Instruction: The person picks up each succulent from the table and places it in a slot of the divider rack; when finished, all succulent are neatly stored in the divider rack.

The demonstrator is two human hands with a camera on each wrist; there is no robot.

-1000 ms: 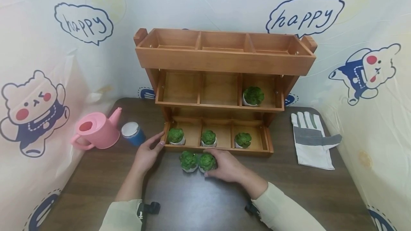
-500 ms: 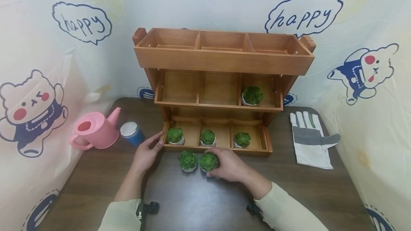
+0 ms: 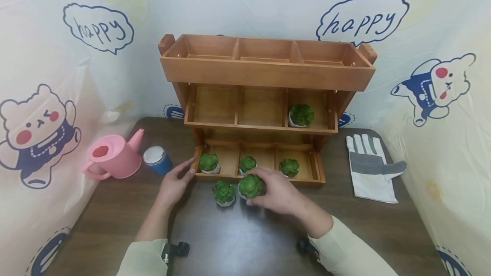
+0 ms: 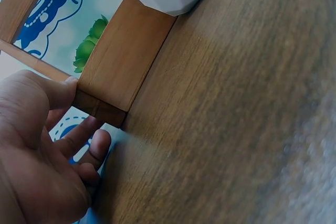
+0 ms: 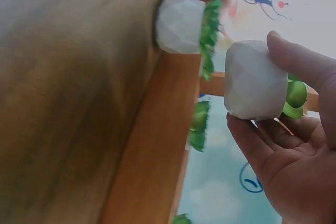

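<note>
The right hand (image 3: 278, 193) grips a plant (image 3: 250, 186) by its white pot (image 5: 254, 80), raised off the table (image 3: 222, 244) before the shelf (image 3: 264, 74), another plant (image 3: 224, 193) standing near it, while the left hand (image 3: 174, 187), fingers relaxed, touches the shelf's lower left corner, near a blue jar (image 3: 160, 163) and pink can (image 3: 118, 156)

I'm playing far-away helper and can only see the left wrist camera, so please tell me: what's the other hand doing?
Observer: The right hand is holding a small potted plant.
Operator: Ooh! Is it lifted up?
Observer: Yes, the right wrist view shows it clear of the tabletop.
Operator: Is there anything to water it with?
Observer: In the head view, a pink watering can stands to the left of the wooden shelf.
</note>
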